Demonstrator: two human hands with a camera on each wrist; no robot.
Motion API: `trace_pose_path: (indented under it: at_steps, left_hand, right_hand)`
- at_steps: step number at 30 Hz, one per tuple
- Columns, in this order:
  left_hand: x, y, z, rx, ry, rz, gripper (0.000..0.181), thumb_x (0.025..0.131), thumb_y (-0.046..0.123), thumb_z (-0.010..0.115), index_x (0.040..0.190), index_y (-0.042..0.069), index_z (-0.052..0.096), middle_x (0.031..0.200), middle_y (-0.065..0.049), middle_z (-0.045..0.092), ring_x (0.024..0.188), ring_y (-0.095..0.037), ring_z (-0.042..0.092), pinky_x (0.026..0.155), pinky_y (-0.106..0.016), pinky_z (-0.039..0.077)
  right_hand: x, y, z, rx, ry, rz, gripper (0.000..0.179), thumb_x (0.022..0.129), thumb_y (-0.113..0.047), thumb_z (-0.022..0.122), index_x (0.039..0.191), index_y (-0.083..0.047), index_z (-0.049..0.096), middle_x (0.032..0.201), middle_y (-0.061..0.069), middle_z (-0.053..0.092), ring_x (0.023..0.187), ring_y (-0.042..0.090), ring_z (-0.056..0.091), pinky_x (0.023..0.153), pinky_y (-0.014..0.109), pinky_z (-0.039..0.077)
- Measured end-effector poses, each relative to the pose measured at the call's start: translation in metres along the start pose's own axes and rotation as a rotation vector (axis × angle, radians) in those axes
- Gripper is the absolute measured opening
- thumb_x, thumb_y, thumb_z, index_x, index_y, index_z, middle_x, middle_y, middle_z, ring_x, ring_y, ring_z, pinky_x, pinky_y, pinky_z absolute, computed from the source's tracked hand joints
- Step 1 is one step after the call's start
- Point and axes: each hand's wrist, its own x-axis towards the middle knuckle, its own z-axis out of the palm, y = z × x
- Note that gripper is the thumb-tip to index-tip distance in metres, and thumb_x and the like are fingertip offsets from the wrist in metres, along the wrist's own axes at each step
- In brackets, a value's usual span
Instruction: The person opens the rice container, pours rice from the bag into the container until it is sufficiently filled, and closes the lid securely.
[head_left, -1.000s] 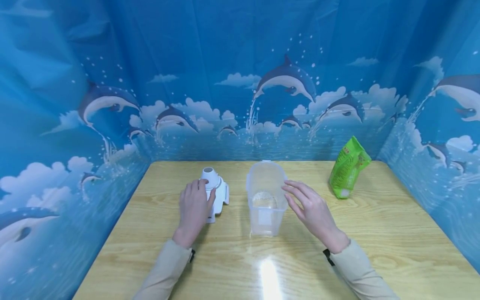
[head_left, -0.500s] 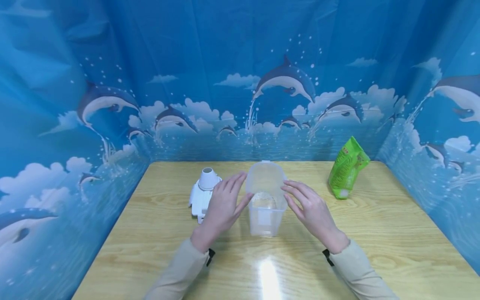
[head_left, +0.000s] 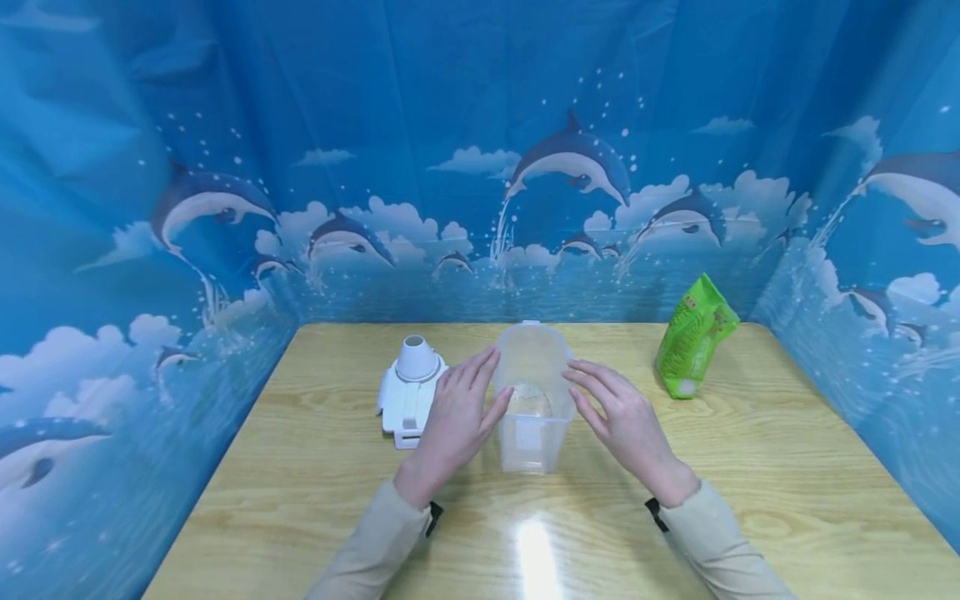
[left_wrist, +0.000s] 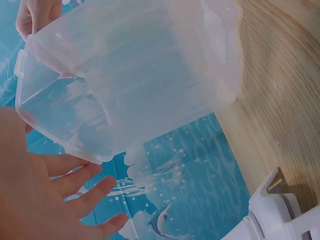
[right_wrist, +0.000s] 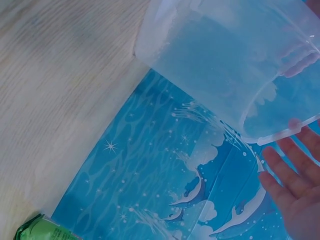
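Note:
A tall translucent plastic container (head_left: pixel 531 442) stands upright on the table with its top uncovered. Something pale and grainy shows dimly low inside it. My left hand (head_left: pixel 461 408) is at the left side of its rim, fingers extended, with fingertips at the rim in the left wrist view. On the opposite side, my right hand (head_left: pixel 618 421) has loosely spread fingers, and the right wrist view shows a fingertip touching the rim. Neither hand is curled round the container. Left of it lies a white plastic lid (head_left: pixel 411 396) with a cone-shaped spout pointing up.
A crumpled green bag (head_left: pixel 690 342) with printing stands at the back right of the wooden table (head_left: pixel 750 467). A blue curtain (head_left: pixel 450 125) printed with dolphins hangs along the back and both sides.
My left hand has let go of the white lid and moved right to the container's rim. The lid now lies turned, slightly further left. My right hand has stayed in place.

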Motion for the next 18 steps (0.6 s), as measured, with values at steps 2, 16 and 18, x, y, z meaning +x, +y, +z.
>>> trace_pose_path:
  at_steps: [2,16,18]
  left_hand:
    - [0.000,0.001,0.000,0.006,0.010,-0.005,0.058,0.106,0.039,0.048,0.151,0.004,0.045,0.155,-0.012,0.046,0.135,-0.035,0.049,0.114,-0.056,0.037]
    - [0.002,0.003,-0.001,-0.005,-0.021,-0.037,0.058,0.106,0.041,0.047,0.152,0.005,0.044,0.156,-0.011,0.045,0.137,-0.034,0.047,0.115,-0.057,0.036]
    - [0.002,0.002,-0.001,-0.008,-0.020,-0.036,0.058,0.106,0.041,0.048,0.152,0.005,0.044,0.156,-0.011,0.045,0.137,-0.034,0.047,0.115,-0.056,0.036]
  right_hand:
    - [0.001,0.001,0.000,-0.002,-0.004,-0.004,0.028,0.097,-0.016,0.066,0.121,-0.002,0.070,0.126,0.015,0.068,0.112,0.033,0.066,0.095,0.047,0.056]
    - [0.018,0.044,-0.043,-0.085,0.245,0.176,0.046,0.089,-0.006,0.070,0.134,0.001,0.061,0.138,0.020,0.060,0.126,0.042,0.053,0.114,0.050,0.038]
    - [0.018,0.057,-0.052,-0.116,0.283,0.221,0.050,0.088,-0.003,0.071,0.136,0.002,0.058,0.140,0.022,0.057,0.129,0.044,0.049,0.117,0.050,0.034]
